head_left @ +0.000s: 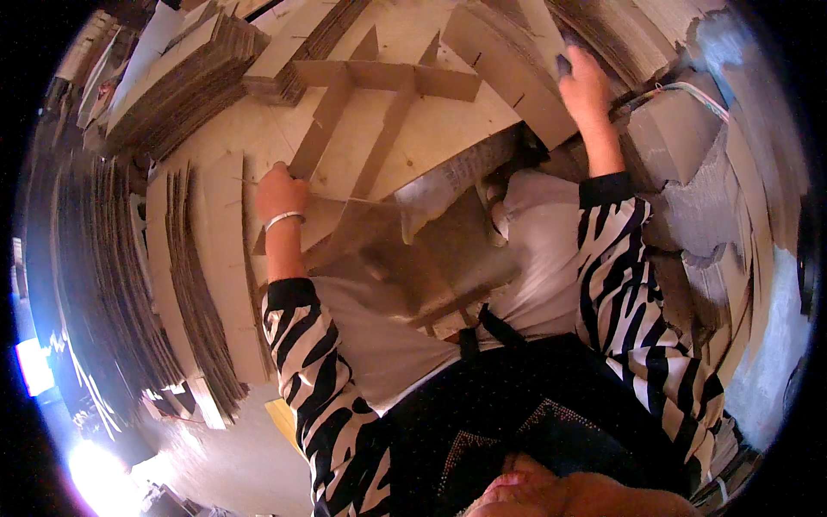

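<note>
Cardboard divider (379, 76): located on the wooden tabletop (457, 116), ahead of the wearer and between the two hands. It consists of one cross strip intersected by two longer strips. The cross strip's long axis runs left to right, its right end slightly nearer the wearer. The two longer strips lie roughly parallel; their long axes run obliquely from the far right to the near left, with short ends projecting beyond the cross strip. All strips stand on edge.

Left hand (280, 194): fingers curled, positioned at the near end of the left long strip. Its grip is hidden; whether it clamps the strip cannot be told. A pale bracelet (284, 218) encircles the wrist.

Right hand (586, 86): fingers bent, positioned beside the slotted strip stack (508, 65) at the far right. A dark piece shows at the fingertips; whether it is held or worn cannot be told.

Materials: the divider is matte brown board, flat-faced and thin-edged. The tabletop is pale, smooth wood. At far left, a sheet stack (185, 86) exposes layered, ridged edges. Slotted strips (228, 267) with narrow cuts stand along the left side.
</note>
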Demonstrator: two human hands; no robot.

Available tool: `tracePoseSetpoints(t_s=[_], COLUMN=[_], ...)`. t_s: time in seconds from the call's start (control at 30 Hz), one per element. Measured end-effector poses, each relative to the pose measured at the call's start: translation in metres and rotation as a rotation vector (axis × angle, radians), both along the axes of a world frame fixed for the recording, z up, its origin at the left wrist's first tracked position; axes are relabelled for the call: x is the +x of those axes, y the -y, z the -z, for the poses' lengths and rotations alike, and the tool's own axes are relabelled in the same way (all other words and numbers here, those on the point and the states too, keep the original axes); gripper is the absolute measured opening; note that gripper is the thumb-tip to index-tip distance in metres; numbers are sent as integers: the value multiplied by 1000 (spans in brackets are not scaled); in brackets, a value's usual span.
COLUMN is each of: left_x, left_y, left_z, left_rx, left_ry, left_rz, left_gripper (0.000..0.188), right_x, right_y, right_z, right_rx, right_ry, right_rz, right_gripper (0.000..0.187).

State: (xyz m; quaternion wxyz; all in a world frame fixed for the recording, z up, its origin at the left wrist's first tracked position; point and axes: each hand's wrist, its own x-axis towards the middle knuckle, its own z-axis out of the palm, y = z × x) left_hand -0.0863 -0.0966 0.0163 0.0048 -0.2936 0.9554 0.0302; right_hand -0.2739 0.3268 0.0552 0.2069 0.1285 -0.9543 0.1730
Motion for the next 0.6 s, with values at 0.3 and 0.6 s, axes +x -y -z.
tracePoseSetpoints(t_s=[0.3, 0.6], left_x=[-4, 6], left_y=[7, 3], left_z=[14, 5], left_rx=[-8, -20], left_ry=[-73, -41], left_rz=[83, 77], left_gripper=[26, 30], right_x=[30, 34], right_y=[159, 147], right_z=[15, 3], right_rx=[-255, 118], right_ry=[390, 405], right_rz=[-801, -681], right_gripper=[39, 43])
